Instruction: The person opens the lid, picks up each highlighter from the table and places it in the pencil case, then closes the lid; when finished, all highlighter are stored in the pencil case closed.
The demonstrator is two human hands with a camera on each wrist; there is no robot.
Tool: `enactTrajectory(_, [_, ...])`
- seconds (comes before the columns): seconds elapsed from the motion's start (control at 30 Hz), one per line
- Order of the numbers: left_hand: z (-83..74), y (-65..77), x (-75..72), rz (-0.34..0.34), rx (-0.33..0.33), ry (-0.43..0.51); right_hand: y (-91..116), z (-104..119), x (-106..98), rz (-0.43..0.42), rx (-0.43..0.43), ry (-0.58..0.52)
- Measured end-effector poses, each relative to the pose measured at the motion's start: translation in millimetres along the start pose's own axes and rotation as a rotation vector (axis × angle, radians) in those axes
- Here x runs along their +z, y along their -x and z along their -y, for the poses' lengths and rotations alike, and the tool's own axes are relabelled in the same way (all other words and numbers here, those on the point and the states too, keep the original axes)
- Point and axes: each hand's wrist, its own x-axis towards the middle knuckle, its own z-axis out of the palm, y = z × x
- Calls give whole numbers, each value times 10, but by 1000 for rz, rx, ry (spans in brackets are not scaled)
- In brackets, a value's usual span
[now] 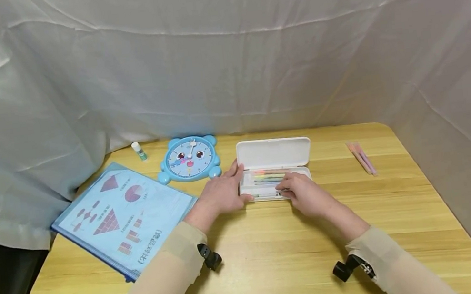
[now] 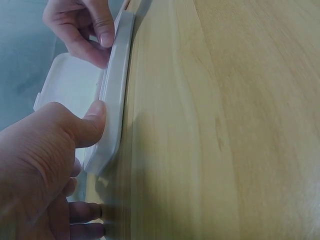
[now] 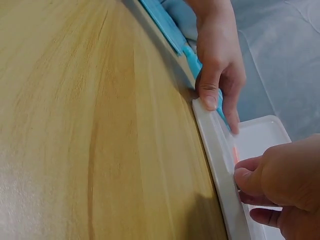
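A white pencil case (image 1: 273, 153) lies on the table with its lid raised at the back. Inside it are several pastel-coloured pens (image 1: 269, 176). My left hand (image 1: 224, 190) grips the case's left end, thumb on the front edge (image 2: 92, 122) and fingers spread round the side. Over the right part of the tray is my right hand (image 1: 307, 194), its fingers bent and their tips down at the front compartment. In the right wrist view the right thumb and fingers (image 3: 250, 182) are close together inside the rim; whether something sits between them is hidden.
To the left lies a blue document folder (image 1: 126, 216) with printed charts. Behind it stand a glue stick (image 1: 139, 151) and a blue toy clock (image 1: 189, 157). Two pastel pens (image 1: 361, 158) lie at the right. Grey-white cloth (image 1: 226, 61) hangs behind the wooden table (image 1: 282, 266).
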Motion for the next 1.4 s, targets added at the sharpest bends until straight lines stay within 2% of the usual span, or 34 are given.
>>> enactTrajectory(0.17, [7, 0, 3, 2, 7, 2, 31, -7, -54, -41, 13, -28])
enactTrajectory(0.33, [9, 4, -7, 3, 10, 3, 121, -92, -191, -110, 48, -78])
enactTrajectory(0.57, [7, -2, -10, 3, 15, 3, 364, -307, -477, -181, 176, -94])
enactTrajectory(0.83, [22, -30, -2, 5, 27, -29, 625, -587, -779, -315, 260, -48])
enactTrajectory(1.1, [32, -40, 3, 13, 28, -28, 837, -938, -923, -357, 388, -40])
enactTrajectory(1.4, [22, -33, -5, 15, 25, -22, 904, -1290, -837, -301, 528, 6])
